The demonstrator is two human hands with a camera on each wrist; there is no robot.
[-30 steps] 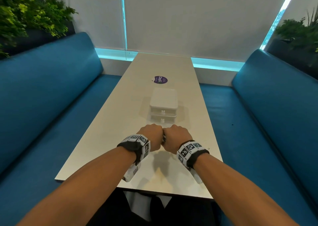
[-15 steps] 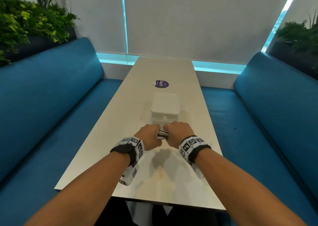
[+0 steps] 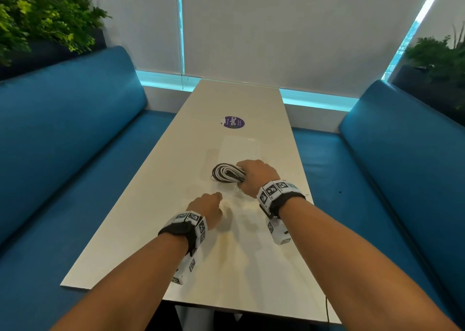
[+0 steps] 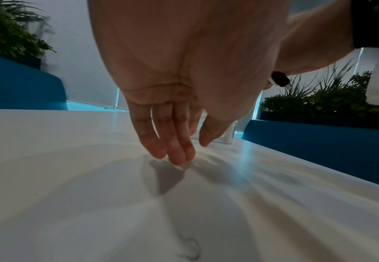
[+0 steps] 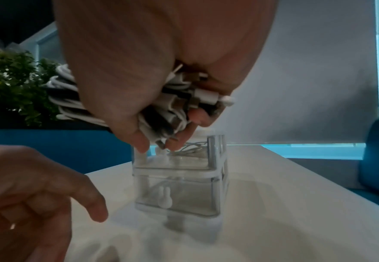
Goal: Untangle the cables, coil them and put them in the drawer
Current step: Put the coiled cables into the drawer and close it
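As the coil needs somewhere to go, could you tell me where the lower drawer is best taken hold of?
Pinch the white rabbit-shaped knob on the front of the lower drawer, coming from the near side with the free left hand: it alone juts from the smooth clear face.

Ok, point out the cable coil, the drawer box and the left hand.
cable coil (image 3: 227, 174), head view, on the looped strands left of the fist
drawer box (image 5: 179, 191), right wrist view, on the lower drawer's clear front
left hand (image 3: 207, 209), head view, on its back
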